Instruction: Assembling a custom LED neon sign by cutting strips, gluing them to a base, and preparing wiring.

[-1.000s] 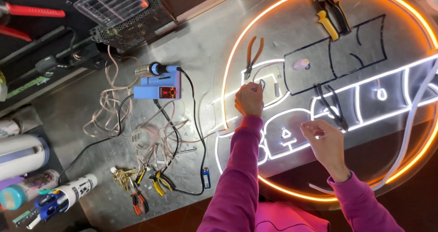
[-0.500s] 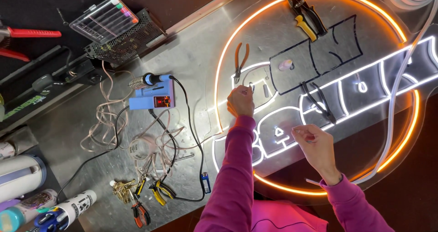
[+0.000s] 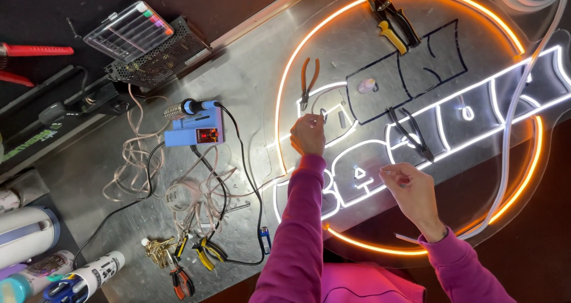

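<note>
Looking down from the head camera: both arms in magenta sleeves reach out over a lit neon sign lying on a metal bench. The left hand is curled into a loose fist, fingertips pinched on something small and pale at the sign's white tubing; what exactly it grips is too small to tell. The right hand hovers just above the white glowing letters, fingers bent, thumb and forefinger pinched together on something thin I cannot make out.

Just beyond the left hand lie orange-handled pliers, resting on the sign panel. Between the two hands and a little further out sits a small pale cap-like piece. Beyond the right hand, dark tweezers or cutters lie across the white letters. Far out past both hands, yellow-and-black snips rest near the orange ring. A white flexible strip runs down the far side of the right hand, curving toward the right wrist.

Off to the left of the left hand stands a blue soldering station, its black cable looping back toward the left sleeve. Near it sprawls a tangle of pale wires. Closer in, left of the left elbow, small pliers with yellow and orange grips lie in a cluster.
</note>
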